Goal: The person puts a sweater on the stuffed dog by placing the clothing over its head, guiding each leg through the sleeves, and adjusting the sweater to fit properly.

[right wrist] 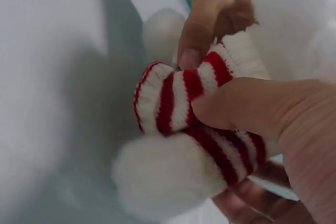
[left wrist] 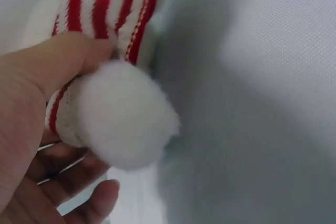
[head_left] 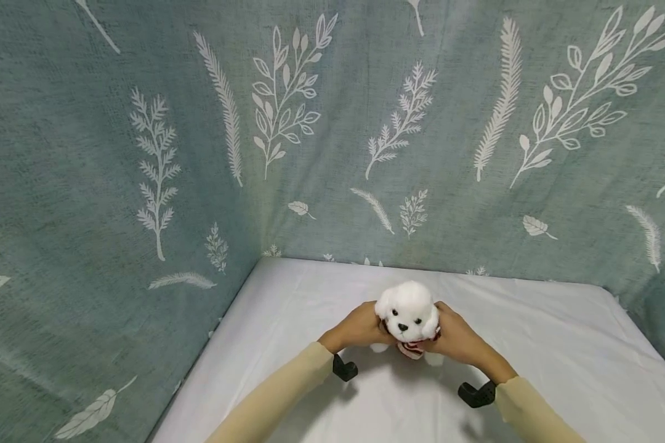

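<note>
A white plush dog with dark eyes and a dark nose faces the head camera, held upright over the white sheet. It wears a red-and-white striped knit sweater. My left hand grips the dog's side, its thumb pressed on the sweater's front in the left wrist view. From the other side my right hand grips it too, thumb on the stripes and fingers curled behind. White fluffy paws stick out of the sleeves below the hands. The dog's back is hidden.
A white sheet covers the flat surface beneath the dog. Grey-green curtains with white leaf prints stand behind it and along the left side. Black curved pieces sit at both wrists, beside the cream sleeves.
</note>
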Action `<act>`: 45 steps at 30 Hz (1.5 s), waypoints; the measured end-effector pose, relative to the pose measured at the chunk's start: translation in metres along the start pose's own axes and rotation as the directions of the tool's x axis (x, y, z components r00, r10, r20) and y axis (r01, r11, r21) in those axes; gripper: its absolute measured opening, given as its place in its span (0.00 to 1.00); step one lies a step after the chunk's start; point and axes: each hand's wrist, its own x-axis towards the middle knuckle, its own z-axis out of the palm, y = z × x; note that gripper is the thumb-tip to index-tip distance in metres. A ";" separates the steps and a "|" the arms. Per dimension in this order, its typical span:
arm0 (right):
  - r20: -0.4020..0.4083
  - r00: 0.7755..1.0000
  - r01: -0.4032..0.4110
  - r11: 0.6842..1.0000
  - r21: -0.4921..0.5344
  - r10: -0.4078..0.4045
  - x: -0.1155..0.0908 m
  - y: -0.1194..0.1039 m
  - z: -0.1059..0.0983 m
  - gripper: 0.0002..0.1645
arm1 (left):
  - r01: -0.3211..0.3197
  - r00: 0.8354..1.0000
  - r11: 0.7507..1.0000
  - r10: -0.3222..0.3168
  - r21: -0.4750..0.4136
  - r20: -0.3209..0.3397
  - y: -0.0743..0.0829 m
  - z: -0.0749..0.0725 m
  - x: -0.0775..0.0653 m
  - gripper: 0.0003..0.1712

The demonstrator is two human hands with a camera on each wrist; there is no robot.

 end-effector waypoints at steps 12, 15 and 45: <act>-0.139 0.987 0.072 0.993 -0.096 -0.085 -0.006 0.023 -0.001 0.42 | 0.004 1.000 0.998 -0.005 0.070 0.010 0.007 0.017 0.007 0.33; -0.143 0.989 0.028 0.997 -0.071 -0.038 -0.008 0.028 -0.001 0.43 | 0.012 1.000 0.998 -0.012 0.064 0.001 0.007 0.019 0.008 0.33; -0.154 0.987 -0.049 0.998 -0.046 0.042 -0.006 0.034 0.005 0.41 | 0.097 0.995 0.994 -0.096 0.041 -0.027 0.000 0.016 0.006 0.25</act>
